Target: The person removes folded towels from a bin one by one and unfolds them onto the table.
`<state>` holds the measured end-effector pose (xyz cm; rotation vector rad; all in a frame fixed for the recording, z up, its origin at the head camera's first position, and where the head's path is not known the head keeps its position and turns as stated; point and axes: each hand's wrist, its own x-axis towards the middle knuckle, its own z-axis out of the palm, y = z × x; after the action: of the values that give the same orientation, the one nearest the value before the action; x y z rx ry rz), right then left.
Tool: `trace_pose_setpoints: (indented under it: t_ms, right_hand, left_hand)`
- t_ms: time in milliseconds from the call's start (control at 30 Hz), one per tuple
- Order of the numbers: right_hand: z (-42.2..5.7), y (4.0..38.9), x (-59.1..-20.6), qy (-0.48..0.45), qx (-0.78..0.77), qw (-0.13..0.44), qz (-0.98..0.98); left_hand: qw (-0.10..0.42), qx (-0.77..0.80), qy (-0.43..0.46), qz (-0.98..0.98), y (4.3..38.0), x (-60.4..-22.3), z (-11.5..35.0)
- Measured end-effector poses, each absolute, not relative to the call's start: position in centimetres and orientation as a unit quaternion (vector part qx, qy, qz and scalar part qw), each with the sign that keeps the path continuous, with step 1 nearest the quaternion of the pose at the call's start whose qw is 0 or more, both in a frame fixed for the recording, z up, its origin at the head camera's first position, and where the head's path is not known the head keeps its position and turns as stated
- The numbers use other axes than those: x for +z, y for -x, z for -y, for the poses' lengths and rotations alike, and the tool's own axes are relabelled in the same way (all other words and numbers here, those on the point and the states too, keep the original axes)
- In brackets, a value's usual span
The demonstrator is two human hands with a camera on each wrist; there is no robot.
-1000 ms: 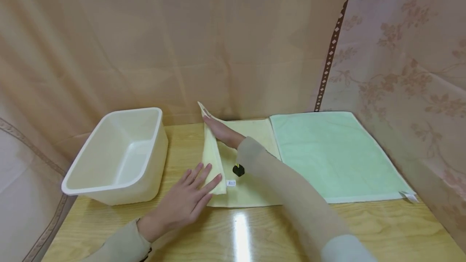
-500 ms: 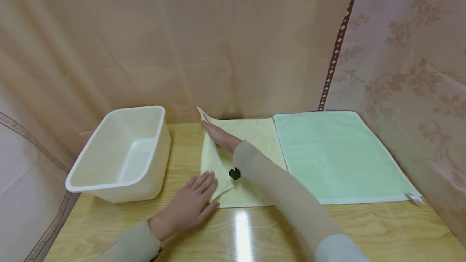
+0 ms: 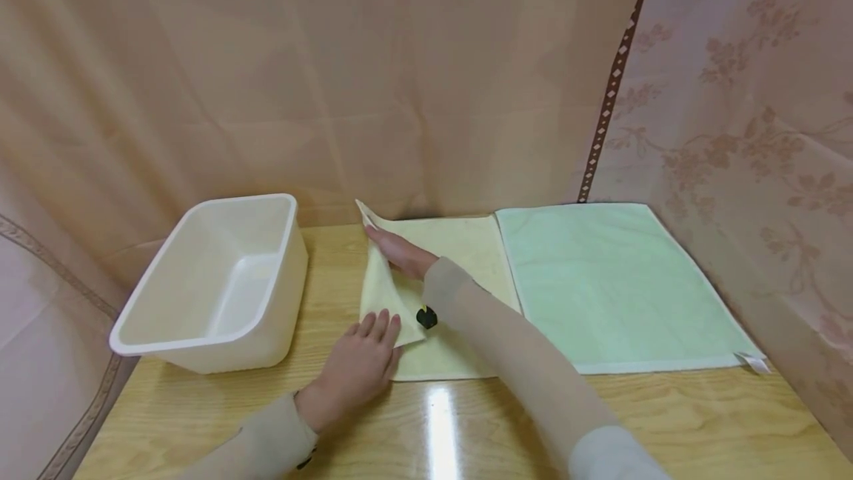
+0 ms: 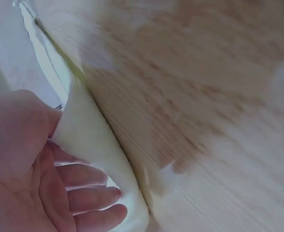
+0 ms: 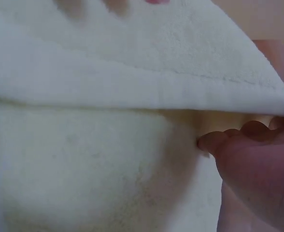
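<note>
A pale yellow towel (image 3: 466, 243) lies on the table, its left side turned over into a flap (image 3: 383, 295). At the flap's raised far corner, my right hand (image 3: 403, 252) pinches the cloth; the right wrist view has its curled fingers (image 5: 248, 133) under the hemmed edge. My left hand (image 3: 360, 358) rests on the near part of the flap, fingers together and the thumb hidden from above. Seen from the left wrist, those fingers (image 4: 93, 195) lie nearly straight along the cloth.
A pale green towel (image 3: 606, 287) is spread flat right of the yellow one, a white label (image 3: 754, 363) at its near corner. On the left stands a white plastic basin (image 3: 286, 280). Curtains (image 3: 400, 80) close off the back and sides of the wooden table (image 3: 666, 421).
The left fingers, spread a second ago, have drawn together farther over the flap. Its near corner has shifted right and away, and the small label there is out of sight. The right hand barely moved.
</note>
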<state>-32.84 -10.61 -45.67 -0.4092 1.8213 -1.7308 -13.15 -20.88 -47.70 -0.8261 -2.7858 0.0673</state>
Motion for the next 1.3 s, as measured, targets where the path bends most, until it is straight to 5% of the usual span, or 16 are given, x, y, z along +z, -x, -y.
trace_pose_setpoints:
  t_ms: [333,567,900,1300]
  right_hand:
    - [11.2,32.8,-45.8,0.182,-0.605,0.29,-0.719]
    - [11.3,32.5,-46.4,0.306,-0.46,0.264,-0.791]
    - [11.0,32.6,-46.7,0.335,-0.42,0.257,-0.803]
    - [11.4,30.7,-47.4,0.452,-0.084,0.197,-0.866]
  left_hand:
    - [0.156,0.007,0.188,0.97,11.2,-47.7,23.4]
    - [0.174,0.01,0.14,0.975,9.4,-48.9,25.5]
    - [0.183,0.032,0.24,0.953,9.4,-49.3,27.1]
    - [0.073,-0.004,0.198,0.977,9.4,-48.2,27.2]
